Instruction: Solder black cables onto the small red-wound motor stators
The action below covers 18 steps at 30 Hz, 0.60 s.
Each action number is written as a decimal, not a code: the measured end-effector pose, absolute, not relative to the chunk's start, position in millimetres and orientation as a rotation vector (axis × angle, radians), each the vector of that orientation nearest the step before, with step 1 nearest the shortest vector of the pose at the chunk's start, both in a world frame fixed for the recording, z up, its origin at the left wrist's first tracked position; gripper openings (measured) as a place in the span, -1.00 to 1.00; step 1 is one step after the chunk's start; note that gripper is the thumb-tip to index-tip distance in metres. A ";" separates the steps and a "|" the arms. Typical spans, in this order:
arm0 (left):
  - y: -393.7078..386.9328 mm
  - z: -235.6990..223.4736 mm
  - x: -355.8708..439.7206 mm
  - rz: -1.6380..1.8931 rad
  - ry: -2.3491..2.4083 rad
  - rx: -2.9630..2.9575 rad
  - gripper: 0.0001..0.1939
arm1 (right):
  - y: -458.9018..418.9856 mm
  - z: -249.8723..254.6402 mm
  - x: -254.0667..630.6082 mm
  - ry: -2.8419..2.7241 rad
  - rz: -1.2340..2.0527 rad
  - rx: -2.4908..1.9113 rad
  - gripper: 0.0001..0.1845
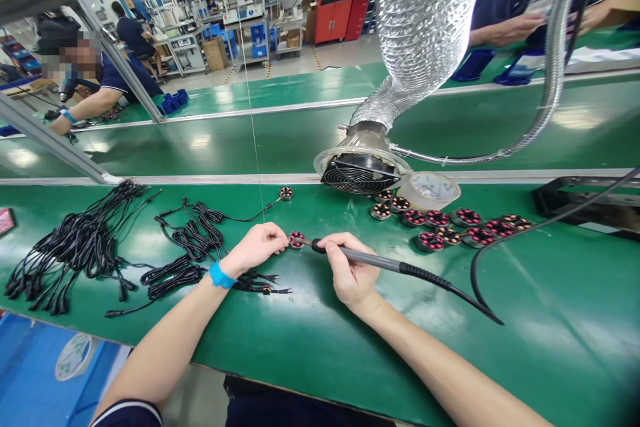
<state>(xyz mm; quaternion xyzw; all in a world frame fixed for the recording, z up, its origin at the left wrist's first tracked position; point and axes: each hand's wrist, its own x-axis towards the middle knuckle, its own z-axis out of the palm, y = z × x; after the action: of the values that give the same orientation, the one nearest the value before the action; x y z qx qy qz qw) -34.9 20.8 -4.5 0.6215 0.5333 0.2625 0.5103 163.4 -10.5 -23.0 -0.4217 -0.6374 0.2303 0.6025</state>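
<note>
My right hand (353,273) grips a soldering iron (373,259) like a pen, its tip at a small round motor stator (297,240) with red windings on the bench. At the stator's left side, the fingertips of my left hand (257,248) are pinched together. A thin solder wire (254,127) hangs from above and runs down to this hand; its end is hidden by the fingers. Left of my left hand lie coiled black cables (200,233), and stripped cable ends (265,283) stick out past my wrist. One cable leads to another stator (285,193) farther back.
A fume extractor (360,173) hangs over the bench's back edge. Several stators (430,240) sit by a round tape roll (429,191) at right. The iron's cord (475,280) loops there. A big cable bundle (75,247) lies left. Co-workers (113,90) work across the bench.
</note>
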 end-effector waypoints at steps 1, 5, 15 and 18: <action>20.9 -4.9 -34.9 0.632 1.283 1.498 -0.86 | -10.2 -23.1 163.4 -1.480 0.532 -0.982 -0.77; 21.0 -6.2 -35.2 0.635 1.286 1.515 -0.86 | -9.0 -22.7 163.0 -1.497 0.515 -0.998 -0.77; 20.6 -2.3 -33.2 0.635 1.292 1.492 -0.87 | -0.4 -23.8 157.2 -1.561 0.534 -1.063 -0.83; 21.2 -2.9 -33.4 0.637 1.288 1.496 -0.87 | 4.4 -28.3 155.7 -1.634 0.542 -1.043 -0.79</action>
<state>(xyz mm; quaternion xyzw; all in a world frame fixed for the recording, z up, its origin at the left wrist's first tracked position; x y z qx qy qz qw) -33.4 21.2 -2.9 0.6208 0.5347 0.2644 0.5087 155.7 4.4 -28.3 -0.4377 -0.6860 0.2273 0.5349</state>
